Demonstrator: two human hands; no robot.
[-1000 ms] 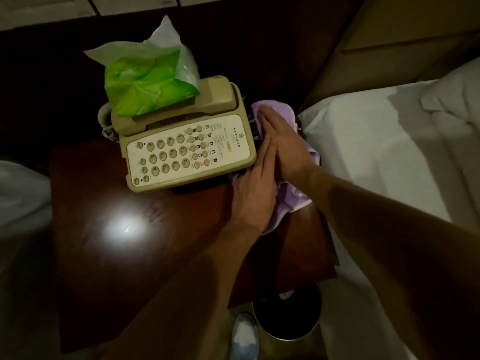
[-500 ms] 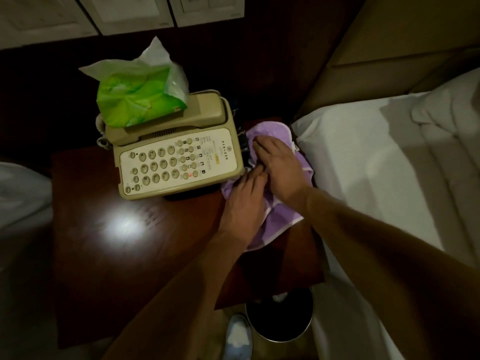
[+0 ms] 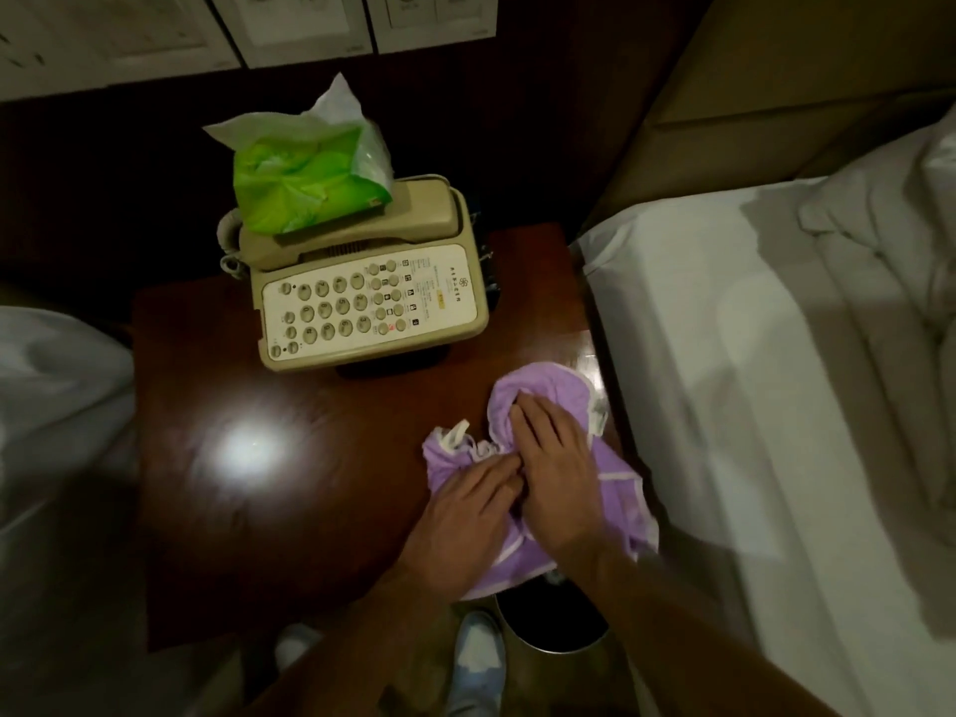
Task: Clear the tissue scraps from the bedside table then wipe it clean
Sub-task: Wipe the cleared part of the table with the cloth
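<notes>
Both hands lie side by side on the purple cloth (image 3: 623,514), touching each other. The left hand (image 3: 468,501) is flat, fingers straight and close together, bearing on the cloth's left, rumpled part. The right hand (image 3: 556,473) is also flat, fingers slightly spread, pressing the bunched far fold. Neither hand grips or pinches; the palms press downward, which I judge suits wiping, since weight from both spreads the cloth against the wood.

The cloth sits at the near right corner of the bedside table (image 3: 310,535), its near edge hanging just over the rim, above the waste bin (image 3: 553,631) on the floor. That placement looks chosen so anything swept off drops into the bin. No tissue scraps show on the bare wood; whether any lie under the cloth or in the bin, I cannot tell.

At the far side stands the telephone (image 3: 372,302), with a green tissue pack (image 3: 305,183) resting on its handset. A bed (image 3: 750,406) borders the table's right.
</notes>
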